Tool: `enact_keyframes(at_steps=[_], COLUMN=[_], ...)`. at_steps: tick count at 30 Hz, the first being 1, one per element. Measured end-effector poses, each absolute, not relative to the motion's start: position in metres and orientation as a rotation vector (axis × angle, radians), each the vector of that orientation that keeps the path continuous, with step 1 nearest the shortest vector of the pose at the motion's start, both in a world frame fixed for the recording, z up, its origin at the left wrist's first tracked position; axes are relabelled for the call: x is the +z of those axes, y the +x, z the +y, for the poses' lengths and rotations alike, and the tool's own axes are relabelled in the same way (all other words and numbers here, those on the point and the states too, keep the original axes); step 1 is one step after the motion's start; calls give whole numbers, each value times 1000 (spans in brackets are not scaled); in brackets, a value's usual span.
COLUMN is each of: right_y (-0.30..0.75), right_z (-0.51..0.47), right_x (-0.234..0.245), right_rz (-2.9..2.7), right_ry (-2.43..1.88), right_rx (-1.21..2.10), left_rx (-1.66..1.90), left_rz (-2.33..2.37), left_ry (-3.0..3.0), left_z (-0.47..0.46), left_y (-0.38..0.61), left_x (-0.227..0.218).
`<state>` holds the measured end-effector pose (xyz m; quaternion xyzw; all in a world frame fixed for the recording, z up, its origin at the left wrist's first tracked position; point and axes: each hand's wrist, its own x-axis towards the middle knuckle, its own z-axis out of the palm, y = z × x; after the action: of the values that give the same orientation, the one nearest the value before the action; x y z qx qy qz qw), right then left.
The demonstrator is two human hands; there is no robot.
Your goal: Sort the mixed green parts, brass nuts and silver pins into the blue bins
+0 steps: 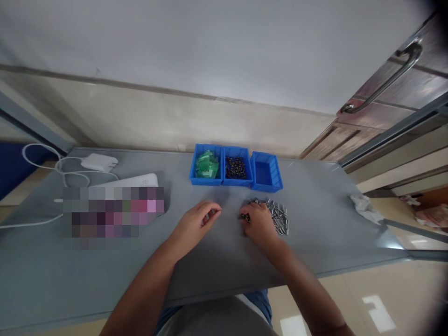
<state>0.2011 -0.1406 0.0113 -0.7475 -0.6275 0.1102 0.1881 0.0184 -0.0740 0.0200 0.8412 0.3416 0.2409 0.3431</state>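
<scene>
Blue plastic parts bins (206, 177), three in a row, stand side by side along the far edge of the grey table (325, 233). Contents, left to right: the first bin holds green items in small packets (206, 164); the second holds a heap of small dark parts (235, 168); the third shows its blue floor, with no parts visible in it (266, 172).

A loose pile of short silver metal cylinders (276, 215) lies on the table, in front of the third bin and outside all three bins. The right hand (259, 225) rests at the left edge of this pile, with its fingers curved downward. A small dark object (246, 217) is visible at its fingertips; whether the right grip holds this object cannot be determined. The left hand (193, 225) is positioned just left of the right hand, in front of the first two bins. Its grip is partly closed, fingers curled toward the thumb. A small item may be present between them, but it is too small to identify.

Additional items on the table: a white power adapter (100, 162) with its white cable (40, 151) at the left, a pixelated area (114, 217) beside it, and crumpled white tissue (366, 208) at the right edge.
</scene>
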Motion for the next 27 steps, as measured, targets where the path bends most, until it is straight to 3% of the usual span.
enact_keyframes(at_steps=[15, 27], right_y=[200, 170], right_z=[-129, -126], right_x=[5, 18], right_rz=[-1651, -1028], right_ry=[-2030, -1353], right_rx=[401, 1326], left_rx=[557, 650], left_rz=[892, 846], left_ry=[2165, 2186], left_z=[-74, -73], left_y=[18, 20], left_x=[14, 15])
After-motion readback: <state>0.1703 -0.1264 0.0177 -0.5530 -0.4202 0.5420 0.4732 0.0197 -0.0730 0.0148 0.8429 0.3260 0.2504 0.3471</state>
